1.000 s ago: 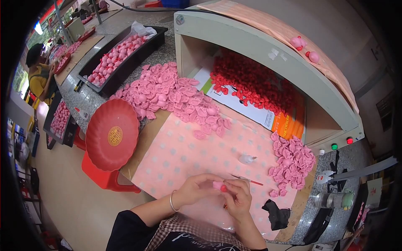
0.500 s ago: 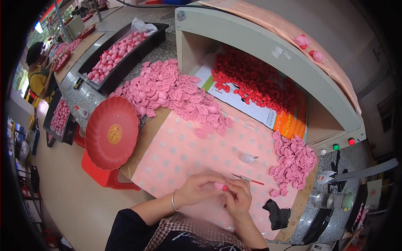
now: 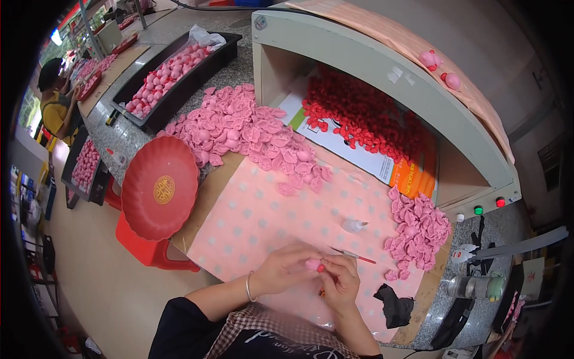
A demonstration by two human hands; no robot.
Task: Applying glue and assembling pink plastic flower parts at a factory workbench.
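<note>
Pink moulded piece, small and rounded, sits pinched between my two hands at the near edge of the desk, over the pink dotted sheet that covers it. My left hand closes its fingertips on the piece from the left; my right hand is curled shut against its right side, a spot of red showing at the point of contact. I cannot tell whether the right fingers also hold something thin.

Just beyond the right hand a slim brush with a red handle lies on the sheet, and a little farther off rests a small white scrap. A black cloth lies near right of my wrist.

Far left, a large heap of pink pieces spreads across the desk; a smaller heap sits to the right. A red round tray overhangs the left edge above a red stool. Under the arched hood at the far side lie many small red pieces. A black tray of pink items stands far left, where another person works.
</note>
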